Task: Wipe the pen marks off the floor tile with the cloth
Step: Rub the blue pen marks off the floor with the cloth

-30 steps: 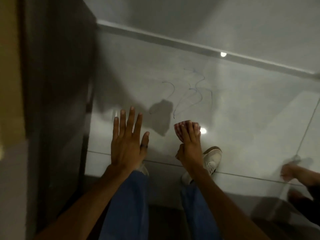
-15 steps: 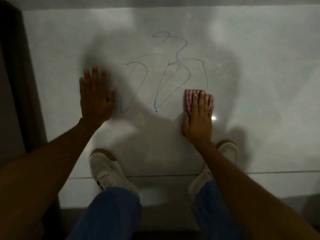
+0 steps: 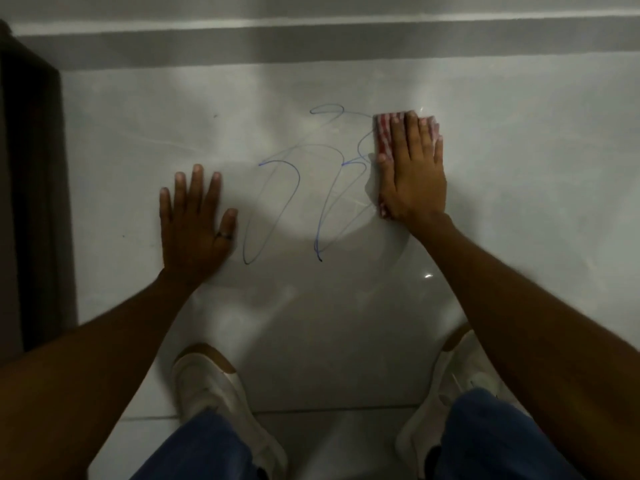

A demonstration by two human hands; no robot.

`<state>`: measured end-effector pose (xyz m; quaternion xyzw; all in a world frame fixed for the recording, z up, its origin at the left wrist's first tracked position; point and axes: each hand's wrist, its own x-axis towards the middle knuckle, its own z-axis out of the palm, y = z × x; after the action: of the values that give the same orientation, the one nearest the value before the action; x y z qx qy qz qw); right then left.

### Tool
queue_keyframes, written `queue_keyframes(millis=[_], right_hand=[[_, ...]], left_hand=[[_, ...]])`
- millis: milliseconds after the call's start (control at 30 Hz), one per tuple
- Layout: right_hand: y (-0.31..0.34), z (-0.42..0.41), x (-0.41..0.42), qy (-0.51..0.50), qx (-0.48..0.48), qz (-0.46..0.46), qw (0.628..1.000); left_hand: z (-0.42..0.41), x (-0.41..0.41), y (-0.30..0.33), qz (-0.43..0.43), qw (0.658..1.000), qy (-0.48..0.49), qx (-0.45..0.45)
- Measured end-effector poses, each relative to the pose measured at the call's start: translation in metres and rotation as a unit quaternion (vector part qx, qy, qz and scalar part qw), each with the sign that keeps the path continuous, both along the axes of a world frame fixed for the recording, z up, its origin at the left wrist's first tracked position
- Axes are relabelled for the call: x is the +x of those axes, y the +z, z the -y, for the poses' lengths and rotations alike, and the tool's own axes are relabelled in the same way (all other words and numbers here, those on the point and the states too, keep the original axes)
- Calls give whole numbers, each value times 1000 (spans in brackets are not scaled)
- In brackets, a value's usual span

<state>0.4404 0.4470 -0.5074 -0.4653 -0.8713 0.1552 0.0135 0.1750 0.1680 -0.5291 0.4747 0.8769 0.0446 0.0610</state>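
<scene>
2 hands (image 3: pixel 195 223), 1 cloth (image 3: pixel 385 133), 2 shoes (image 3: pixel 214 393), 1 ring (image 3: pixel 223 234)

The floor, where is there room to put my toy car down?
Bare tile lies right of the right hand and cloth. Between the hands it's crowded with pen marks, beside the left hand.

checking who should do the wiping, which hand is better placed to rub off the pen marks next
Right. The right hand lies flat on the red-and-white cloth, at the right edge of the blue pen marks. The left hand is bare, braced flat on the tile beside them.
</scene>
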Motion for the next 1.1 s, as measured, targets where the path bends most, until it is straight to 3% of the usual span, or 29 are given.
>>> queue_keyframes(millis=[100, 233, 400, 600, 700, 833, 900, 1100], right_hand=[[6, 70, 42, 23, 30, 29, 999], [5, 147, 86, 7, -33, 67, 997], [0, 73, 33, 47, 3, 72, 996], [5, 6, -46, -29, -13, 12, 999], [11, 24, -47, -41, -15, 8, 999], [12, 116, 2, 22, 3, 29, 999], [9, 156, 25, 1, -20, 30, 999], [1, 95, -17, 8, -6, 43, 999]], left_hand=[[-1, 1, 1, 2, 1000, 2, 5], [1, 1, -4, -5, 1000, 5, 22], [1, 0, -5, -16, 999, 4, 29], [-3, 3, 3, -15, 1000, 5, 16], [-4, 4, 5, -11, 1000, 7, 14], [-4, 3, 7, -4, 1000, 5, 17], [-3, 2, 5, -8, 1000, 6, 21], [-3, 2, 0, -23, 999, 6, 41]])
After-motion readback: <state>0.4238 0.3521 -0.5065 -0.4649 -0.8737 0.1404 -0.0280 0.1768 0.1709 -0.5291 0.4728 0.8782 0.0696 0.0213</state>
